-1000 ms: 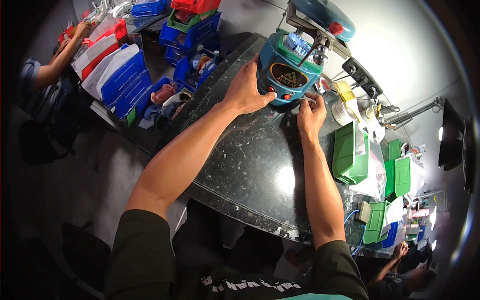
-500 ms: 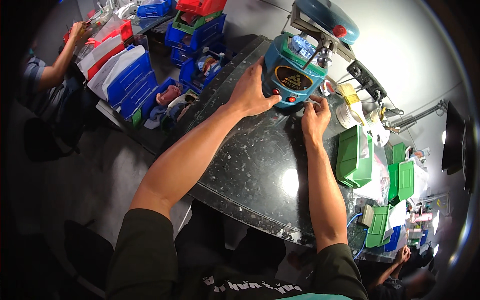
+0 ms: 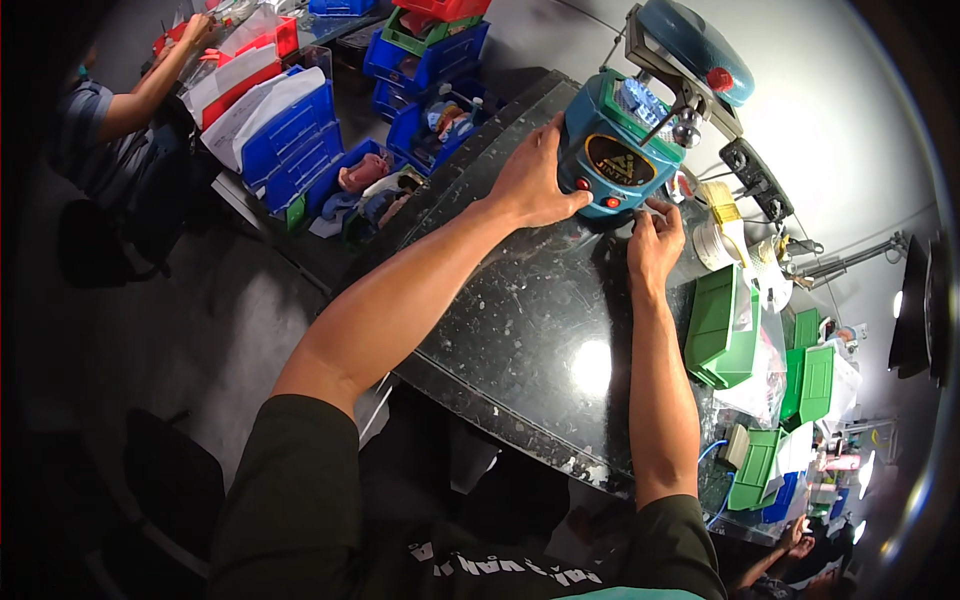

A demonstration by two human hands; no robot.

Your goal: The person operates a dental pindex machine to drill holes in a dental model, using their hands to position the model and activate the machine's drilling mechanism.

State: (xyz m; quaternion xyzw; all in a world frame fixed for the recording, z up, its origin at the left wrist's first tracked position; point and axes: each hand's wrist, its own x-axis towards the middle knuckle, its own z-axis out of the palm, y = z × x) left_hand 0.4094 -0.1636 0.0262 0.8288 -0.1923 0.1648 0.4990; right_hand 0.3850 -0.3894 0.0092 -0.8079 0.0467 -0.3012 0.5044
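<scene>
A teal bench machine [image 3: 610, 120] stands at the back of the dark speckled bench, with two red buttons [image 3: 611, 203], a green-rimmed top and a raised upper arm [image 3: 690, 50]. My left hand [image 3: 535, 185] grips its left side, thumb beside the buttons. My right hand [image 3: 655, 245] is just below the machine's lower right, fingers bent and closed; whatever they may hold is too small to make out.
Green bins [image 3: 720, 330], a yellow brush [image 3: 720, 200], white tubs [image 3: 712, 250] and a black power strip [image 3: 755, 180] line the bench [image 3: 520, 340]'s right. Blue bins [image 3: 290, 150] with papers stand left. Co-workers [image 3: 135, 115] sit left and at lower right [image 3: 795, 545].
The whole scene has shifted rightward in view. My hands keep about the same places at the machine, the left gripping its side, the right bent near its base.
</scene>
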